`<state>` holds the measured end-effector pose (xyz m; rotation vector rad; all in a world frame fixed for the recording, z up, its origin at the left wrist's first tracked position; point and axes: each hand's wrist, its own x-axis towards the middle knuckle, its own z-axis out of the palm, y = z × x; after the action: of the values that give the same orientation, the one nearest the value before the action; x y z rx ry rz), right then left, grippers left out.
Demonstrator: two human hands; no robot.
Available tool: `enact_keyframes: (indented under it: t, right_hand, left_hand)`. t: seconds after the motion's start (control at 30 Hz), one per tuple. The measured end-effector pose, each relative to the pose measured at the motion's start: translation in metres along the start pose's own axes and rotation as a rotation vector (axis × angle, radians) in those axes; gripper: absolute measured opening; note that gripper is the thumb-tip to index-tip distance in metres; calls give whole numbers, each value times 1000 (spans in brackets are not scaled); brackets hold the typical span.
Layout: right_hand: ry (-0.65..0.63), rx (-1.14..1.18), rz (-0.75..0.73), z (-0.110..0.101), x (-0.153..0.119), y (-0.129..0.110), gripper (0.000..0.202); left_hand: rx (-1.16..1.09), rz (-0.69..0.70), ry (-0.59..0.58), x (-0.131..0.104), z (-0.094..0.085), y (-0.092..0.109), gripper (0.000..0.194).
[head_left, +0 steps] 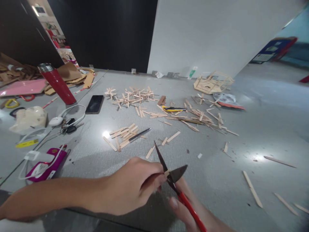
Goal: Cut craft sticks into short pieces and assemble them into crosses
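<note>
Red-handled scissors (pixel 180 196) sit in the right hand (pixel 182 213), blades (pixel 178 173) wide; left hand (pixel 130 187) pinches a wooden stick (pixel 167 173), its end poking just past that grip between them near the pivot (pixel 170 178), probably for leverage.

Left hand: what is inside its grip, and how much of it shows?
The left hand pinches a pale wooden piece; one end shows at the crook of the open red-handled scissors. The rest is covered by the hand, so its full length cannot be seen.
</note>
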<state>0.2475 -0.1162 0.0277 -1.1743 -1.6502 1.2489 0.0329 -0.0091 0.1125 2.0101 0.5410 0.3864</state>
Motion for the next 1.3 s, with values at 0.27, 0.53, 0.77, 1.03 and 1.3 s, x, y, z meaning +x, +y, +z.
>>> enact_keyframes:
  t: [0.27, 0.53, 0.77, 1.03, 1.3]
  right_hand:
    - [101, 63, -68, 12, 24, -30, 52]
    - [84, 109, -125, 12, 11, -2, 30]
    - [47, 178, -148, 13, 17, -13, 34]
    - [42, 115, -176, 6, 5, 2, 31]
    - [73, 92, -135, 6, 9, -11, 41]
  left_hand:
    - [-34, 3, 47, -1, 10, -6, 27]
    - [-170, -125, 73, 0, 20, -11, 35]
    - [-222, -94, 101, -2, 27, -12, 39]
    - [-237, -137, 112, -3, 19, -8, 37]
    - [-137, -65, 90, -2, 19, -8, 39]
